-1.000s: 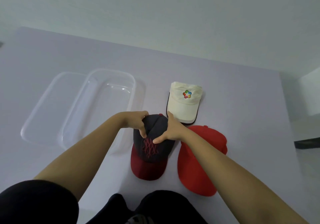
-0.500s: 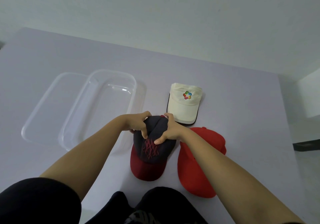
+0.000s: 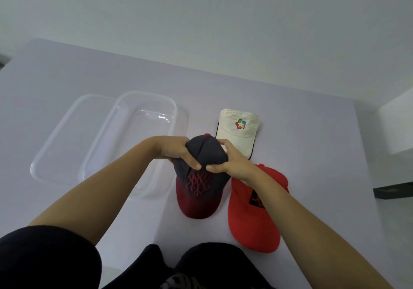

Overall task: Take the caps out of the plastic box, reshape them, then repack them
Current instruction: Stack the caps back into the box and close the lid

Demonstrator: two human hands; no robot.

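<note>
A dark grey cap with a dark red brim and red stitched logo lies in front of me, brim toward me. My left hand grips the left side of its crown, thumb on top. My right hand grips the right side, thumb meeting the left thumb above the logo. A cream cap with a coloured logo lies behind it to the right. Beside the dark cap on the right lies a red cap, partly under my right forearm. The clear plastic box stands empty at the left.
The clear lid lies under and left of the box. All of it rests on a pale lilac table against a plain wall. A dark object sits past the table's right edge. My dark-clothed legs are at the bottom.
Both hands have shifted round the dark cap's crown, squeezing it, and the thumbs now meet above the logo. The crown stands up rounder, its red top button showing.
</note>
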